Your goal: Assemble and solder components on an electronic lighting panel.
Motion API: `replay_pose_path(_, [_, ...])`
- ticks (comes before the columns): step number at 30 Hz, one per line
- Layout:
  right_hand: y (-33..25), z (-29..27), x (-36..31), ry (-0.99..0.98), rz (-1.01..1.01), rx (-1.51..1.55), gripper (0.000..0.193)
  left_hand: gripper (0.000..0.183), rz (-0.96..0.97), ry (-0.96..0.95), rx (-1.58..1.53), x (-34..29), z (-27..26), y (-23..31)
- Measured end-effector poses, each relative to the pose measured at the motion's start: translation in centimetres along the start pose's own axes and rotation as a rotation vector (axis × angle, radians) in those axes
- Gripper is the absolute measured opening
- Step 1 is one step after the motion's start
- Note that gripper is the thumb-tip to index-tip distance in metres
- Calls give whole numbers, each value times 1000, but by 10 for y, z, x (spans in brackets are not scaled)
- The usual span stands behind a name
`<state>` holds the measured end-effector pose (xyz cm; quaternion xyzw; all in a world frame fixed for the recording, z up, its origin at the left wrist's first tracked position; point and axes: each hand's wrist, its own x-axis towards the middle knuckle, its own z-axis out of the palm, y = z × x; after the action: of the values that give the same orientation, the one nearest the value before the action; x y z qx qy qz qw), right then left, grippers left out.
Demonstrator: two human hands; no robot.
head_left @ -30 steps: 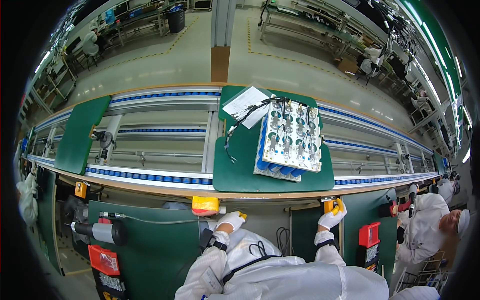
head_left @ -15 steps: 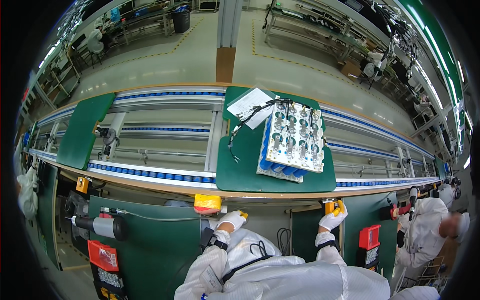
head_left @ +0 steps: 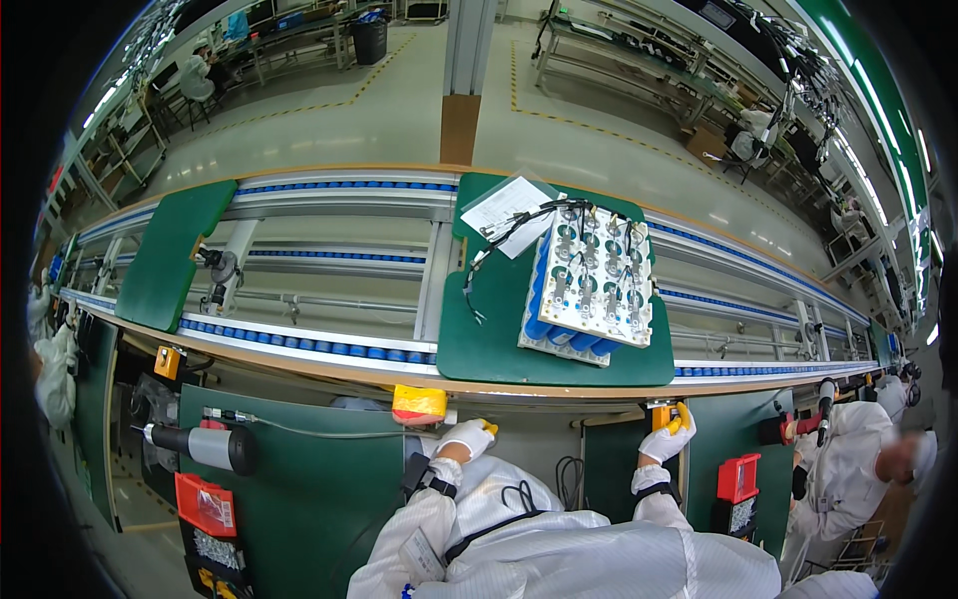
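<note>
My left hand (head_left: 468, 437), in a white glove with yellow fingertips, hovers at the near edge of the conveyor. Its fingers are curled together, and nothing shows in them. A yellow-and-red block (head_left: 419, 405) lies just to its left. My right hand (head_left: 667, 437), gloved alike, reaches to a small orange box (head_left: 660, 414) under the conveyor's edge; its fingers are stretched up and apart beside the box. Beyond both hands, a battery pack (head_left: 595, 285) of blue cells with a white top plate rests on a green board (head_left: 489, 344). Black wires (head_left: 499, 243) trail from the pack over a paper sheet (head_left: 509, 213).
A second green board (head_left: 170, 262) lies on the roller conveyor (head_left: 319, 344) at left. Below it are a power screwdriver (head_left: 205, 446) and a red-lidded box (head_left: 207, 505) of screws. Another red box (head_left: 736, 479) stands at right, near a co-worker in white (head_left: 848, 459).
The whole view has shifted slightly, moving the scene a little to the right. Both hands keep nearly the same places, and the battery pack stays on its board.
</note>
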<state>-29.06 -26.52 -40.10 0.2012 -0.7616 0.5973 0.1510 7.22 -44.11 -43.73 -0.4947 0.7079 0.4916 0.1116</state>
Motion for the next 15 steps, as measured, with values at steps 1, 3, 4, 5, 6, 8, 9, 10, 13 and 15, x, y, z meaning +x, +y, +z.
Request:
replay_pose_path(1, [1,0,0,1,-7,-5,27,44,4,2,-5,-1,-1,1])
replay_pose_path(3, [2,0,0,0,3,4,27,45,11,-6,9,2,3,-3])
replay_pose_path(4, [2,0,-1,-3,13,14,27,45,16,-15,21,4,6,-7])
replay_pose_path(5, [1,0,-1,-5,12,16,27,45,15,-13,20,7,8,-11])
replay_pose_path(6, [1,0,0,-6,6,23,27,45,24,-10,4,9,10,-13])
replay_pose_path(8, [1,1,0,-9,-1,31,27,45,33,-6,-13,12,13,-16])
replay_pose_path(9, [1,1,0,-9,8,48,27,45,40,0,-18,12,13,-16])
replay_pose_path(10, [0,0,0,-10,16,66,28,44,46,7,-24,13,13,-15])
replay_pose_path(13, [-2,0,-1,-7,27,83,28,44,40,5,-4,10,10,-11])
replay_pose_path(15, [-2,0,0,-7,26,75,28,44,34,-1,5,8,7,-8])
